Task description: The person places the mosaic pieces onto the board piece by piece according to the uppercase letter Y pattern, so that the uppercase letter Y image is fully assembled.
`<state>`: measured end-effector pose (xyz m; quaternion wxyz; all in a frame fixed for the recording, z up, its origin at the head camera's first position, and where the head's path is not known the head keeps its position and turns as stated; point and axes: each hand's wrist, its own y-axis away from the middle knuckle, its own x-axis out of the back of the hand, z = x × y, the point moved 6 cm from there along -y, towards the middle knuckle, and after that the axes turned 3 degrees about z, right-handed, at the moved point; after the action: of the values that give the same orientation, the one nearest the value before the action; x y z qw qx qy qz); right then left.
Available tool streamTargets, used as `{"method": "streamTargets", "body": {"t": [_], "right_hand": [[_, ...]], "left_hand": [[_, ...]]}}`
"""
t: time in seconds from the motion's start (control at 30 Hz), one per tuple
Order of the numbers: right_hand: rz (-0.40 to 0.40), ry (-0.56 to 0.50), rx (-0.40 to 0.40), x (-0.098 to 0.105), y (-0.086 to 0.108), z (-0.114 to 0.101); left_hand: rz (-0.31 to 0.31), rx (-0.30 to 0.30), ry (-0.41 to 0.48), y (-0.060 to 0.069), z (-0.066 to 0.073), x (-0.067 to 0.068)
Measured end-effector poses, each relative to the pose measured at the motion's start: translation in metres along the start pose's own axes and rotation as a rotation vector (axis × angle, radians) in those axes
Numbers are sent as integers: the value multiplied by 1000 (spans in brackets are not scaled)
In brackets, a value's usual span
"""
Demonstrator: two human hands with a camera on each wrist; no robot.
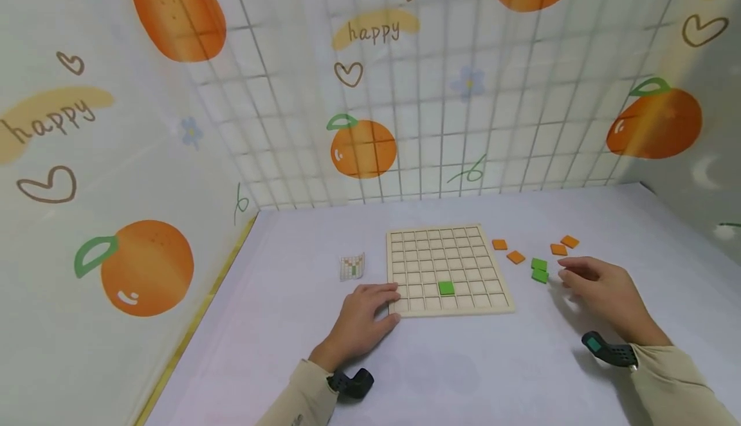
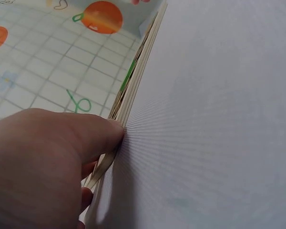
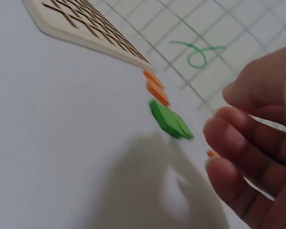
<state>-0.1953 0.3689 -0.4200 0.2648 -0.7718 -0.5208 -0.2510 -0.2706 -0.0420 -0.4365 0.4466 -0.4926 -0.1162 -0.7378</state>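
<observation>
A wooden grid board [image 1: 428, 271] lies on the table, with one green tile [image 1: 446, 287] in a cell near its front edge. At the board's left front corner rests my left hand [image 1: 365, 323]; in the left wrist view its thumb [image 2: 102, 133] presses the board's edge. My right hand [image 1: 604, 294] hovers just right of two touching green tiles [image 1: 539, 270], its fingers loosely bent and holding nothing. In the right wrist view the green tiles [image 3: 169, 119] are apart from the fingertips [image 3: 219, 129]. Several orange tiles [image 1: 516, 257] lie right of the board.
A small card with a coloured grid pattern [image 1: 352, 266] lies left of the board. Behind the table [image 1: 451, 361] hangs a sheet printed with oranges and a grid, and more printed sheeting stands at both sides. A dark band is on each wrist.
</observation>
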Motion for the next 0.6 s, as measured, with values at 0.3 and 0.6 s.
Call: {"method": "streamTargets", "body": {"t": [0.3, 0.6], "right_hand": [[-13, 74, -76, 8, -3, 31], [-52, 156, -38, 1, -7, 27]], "left_hand": [[1, -12, 1, 1, 1, -1], [1, -6, -18, -1, 0, 0]]}}
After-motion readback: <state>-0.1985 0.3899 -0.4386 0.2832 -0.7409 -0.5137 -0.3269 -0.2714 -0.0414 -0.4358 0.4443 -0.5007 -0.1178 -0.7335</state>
